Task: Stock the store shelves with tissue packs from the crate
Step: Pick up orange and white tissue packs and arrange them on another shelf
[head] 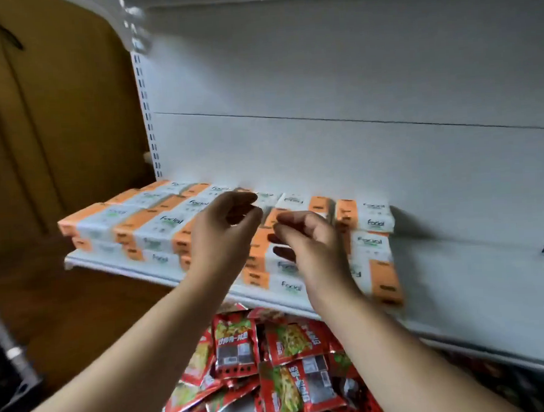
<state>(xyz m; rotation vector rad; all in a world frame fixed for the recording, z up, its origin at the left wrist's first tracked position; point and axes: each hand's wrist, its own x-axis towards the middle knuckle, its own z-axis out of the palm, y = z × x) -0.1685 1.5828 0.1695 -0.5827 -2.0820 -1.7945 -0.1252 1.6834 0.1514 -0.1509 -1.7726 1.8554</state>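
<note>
My left hand (224, 234) and right hand (311, 248) hover empty, loosely curled; I'd square the orange-and-white wrapped tissue packs (157, 225) flush on the white metal shelf (459, 274).

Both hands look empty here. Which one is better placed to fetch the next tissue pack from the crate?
Left, probably. The crate sits at the lower left edge, nearer the left hand; the right hand hovers further right, before the stacked tissue packs. Neither holds anything.

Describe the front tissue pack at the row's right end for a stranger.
Take the white shelf above the red snack packets. Its row of tissue packs ends right of the right hand. The last pack there, lowest and frontmost, shows its orange end.
</note>
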